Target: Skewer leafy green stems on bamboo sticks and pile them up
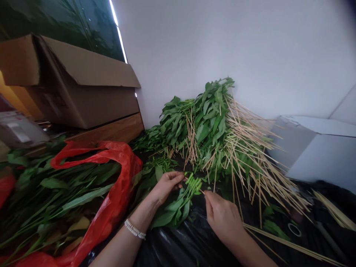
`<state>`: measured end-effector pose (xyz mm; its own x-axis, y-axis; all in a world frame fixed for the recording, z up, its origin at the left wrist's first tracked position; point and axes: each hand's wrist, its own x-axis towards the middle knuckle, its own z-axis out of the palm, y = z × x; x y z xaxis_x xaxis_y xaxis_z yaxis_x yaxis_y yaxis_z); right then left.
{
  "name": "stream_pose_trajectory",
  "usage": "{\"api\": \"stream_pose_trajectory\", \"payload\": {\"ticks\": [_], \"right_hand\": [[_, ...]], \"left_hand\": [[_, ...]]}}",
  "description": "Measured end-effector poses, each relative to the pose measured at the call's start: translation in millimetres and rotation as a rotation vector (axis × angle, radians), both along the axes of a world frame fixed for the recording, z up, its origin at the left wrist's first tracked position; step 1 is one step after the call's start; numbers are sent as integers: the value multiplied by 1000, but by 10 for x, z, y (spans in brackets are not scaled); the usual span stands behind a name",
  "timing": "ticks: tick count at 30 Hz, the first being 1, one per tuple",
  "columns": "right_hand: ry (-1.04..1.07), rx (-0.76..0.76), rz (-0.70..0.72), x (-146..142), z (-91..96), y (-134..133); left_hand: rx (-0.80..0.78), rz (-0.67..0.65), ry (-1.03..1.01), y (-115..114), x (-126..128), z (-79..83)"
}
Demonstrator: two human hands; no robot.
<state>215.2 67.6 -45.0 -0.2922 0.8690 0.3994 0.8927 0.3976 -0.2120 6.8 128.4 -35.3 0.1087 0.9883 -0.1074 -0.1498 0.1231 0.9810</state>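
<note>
Right hand [224, 213]: thumb and fingers clamped on one end of a thin stick [203, 192] that carries leafy green stems [194, 185], the bunch lying between both hands over black plastic [172, 246]. Left hand [168, 183]: fingers together, apparently pinching the stick's other end, contact partly hidden. Heaped greens [210, 115] with sticks stand beyond.

At the left there is an open brown cardboard box [107, 104] with its flaps spread outward; under it is a wooden board [122, 128]. Behind this box there is a dark greenish pane [80, 22]. A white wall [172, 48] fills the background, and at the right stands a white box [325, 155].
</note>
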Motion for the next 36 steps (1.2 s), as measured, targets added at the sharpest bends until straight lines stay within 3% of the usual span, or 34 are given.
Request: {"api": "stream_pose_trajectory", "payload": {"ticks": [21,36], "right_hand": [[-2,-72,14,-15,2,-16],[-5,-55,22,-38,-13,-39]], "left_hand": [[-52,14,43,-14,37,-33],[-134,19,-62,-64,81,17]]}}
